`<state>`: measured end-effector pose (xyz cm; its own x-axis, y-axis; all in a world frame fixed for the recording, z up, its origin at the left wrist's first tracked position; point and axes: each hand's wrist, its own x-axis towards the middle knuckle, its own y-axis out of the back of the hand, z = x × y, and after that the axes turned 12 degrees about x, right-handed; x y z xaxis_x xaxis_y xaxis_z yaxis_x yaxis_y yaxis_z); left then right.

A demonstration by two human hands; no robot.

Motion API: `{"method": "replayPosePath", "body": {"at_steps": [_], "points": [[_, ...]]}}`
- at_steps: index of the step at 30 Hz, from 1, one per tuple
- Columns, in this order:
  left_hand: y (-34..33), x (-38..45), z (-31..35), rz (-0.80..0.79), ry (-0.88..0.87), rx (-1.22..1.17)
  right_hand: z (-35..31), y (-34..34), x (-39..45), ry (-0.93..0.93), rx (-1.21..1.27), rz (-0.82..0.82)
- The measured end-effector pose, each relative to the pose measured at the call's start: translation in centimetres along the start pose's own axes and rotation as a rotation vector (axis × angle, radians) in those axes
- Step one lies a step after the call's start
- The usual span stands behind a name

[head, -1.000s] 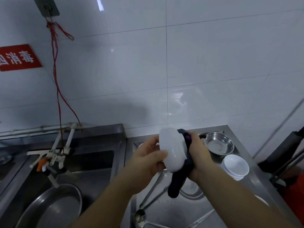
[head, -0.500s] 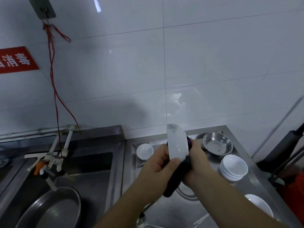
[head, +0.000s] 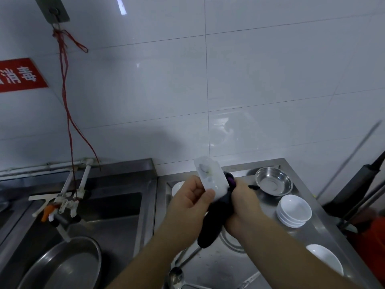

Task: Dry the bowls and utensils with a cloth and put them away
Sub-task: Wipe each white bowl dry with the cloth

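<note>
I hold a small white bowl (head: 210, 178) on edge above the steel counter (head: 229, 270). My left hand (head: 190, 202) grips its near rim, thumb on the front. My right hand (head: 242, 203) presses a dark cloth (head: 214, 222) against the bowl's far side, and the cloth hangs down below both hands. On the counter stand a stack of white bowls (head: 294, 210), a steel bowl (head: 274, 180), another white bowl (head: 325, 258) at the right edge and a small white bowl (head: 177, 187) behind my left hand. A ladle (head: 176, 277) and other utensils lie near the front.
A steel sink (head: 116, 207) with a large metal basin (head: 62, 265) lies on the left, below a tap (head: 60, 207) and hanging red cords (head: 66, 101). A white tiled wall stands behind. Dark poles (head: 358, 184) lean at the far right.
The bowl has turned in my hands from showing its broad side to standing on edge. My left thumb has shifted along the rim, and the view has tilted slightly.
</note>
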<state>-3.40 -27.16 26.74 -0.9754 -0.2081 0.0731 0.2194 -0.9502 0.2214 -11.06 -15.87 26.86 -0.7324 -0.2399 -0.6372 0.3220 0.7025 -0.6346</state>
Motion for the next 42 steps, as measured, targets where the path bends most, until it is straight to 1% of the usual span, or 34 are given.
{"method": "replayPosePath", "body": {"at_steps": [3, 5, 7, 10, 14, 18, 22, 25, 28, 30, 32, 34, 36, 39, 40, 42], "points": [[-0.8, -0.1, -0.4, 0.096, -0.088, 0.250, 0.5, -0.2, -0.5, -0.026, 0.025, 0.017], [-0.9, -0.2, -0.6, 0.114, -0.100, 0.344, 0.9, -0.5, -0.8, 0.032, 0.009, 0.015], [-0.8, -0.3, -0.9, 0.094, -0.091, 0.379, 1.2, -0.6, -1.0, 0.157, -0.055, 0.011], [-0.3, -0.6, -0.7, 0.029, -0.155, 0.418, 0.9, -0.8, -1.2, 0.286, -0.172, 0.005], [-0.1, -1.2, -0.1, -0.030, -0.217, 0.534, -0.1, -1.0, -1.1, 0.338, -0.282, 0.013], [0.0, -1.1, -0.7, -0.039, -0.209, 0.628, 0.5, -0.3, -0.8, 0.408, -0.378, -0.017], [0.0, -1.2, -1.2, -0.037, -0.232, 0.687, 0.3, 0.1, -0.8, 0.501, -0.534, -0.053], [0.6, -1.2, -1.6, -0.032, -0.248, 0.746, 0.1, 0.3, -1.3, 0.530, -0.571, -0.044], [1.2, -1.3, -1.6, -0.040, -0.255, 0.794, 0.2, 0.6, -1.8, 0.512, -0.538, -0.094], [1.5, -1.2, -1.7, -0.086, -0.290, 0.858, 0.5, 0.9, -2.0, 0.477, -0.509, -0.178], [1.8, -1.1, -1.7, -0.120, -0.312, 0.876, 0.8, 1.3, -2.0, 0.470, -0.535, -0.240], [2.1, -1.1, -2.0, -0.143, -0.322, 0.891, 1.1, 1.7, -1.9, 0.478, -0.553, -0.238], [2.2, -1.3, -2.3, -0.147, -0.334, 0.924, 1.6, 2.3, -1.7, 0.459, -0.520, -0.196], [2.3, -1.7, -3.1, -0.154, -0.311, 0.941, 2.5, 3.3, -1.4, 0.328, -0.392, -0.149], [2.4, -1.8, -3.4, -0.131, -0.310, 0.914, 2.8, 3.6, -1.3, 0.284, -0.352, -0.135], [2.8, -1.8, -4.4, 0.051, -0.343, 0.895, 3.6, 4.3, -1.0, 0.221, -0.284, -0.098]]}}
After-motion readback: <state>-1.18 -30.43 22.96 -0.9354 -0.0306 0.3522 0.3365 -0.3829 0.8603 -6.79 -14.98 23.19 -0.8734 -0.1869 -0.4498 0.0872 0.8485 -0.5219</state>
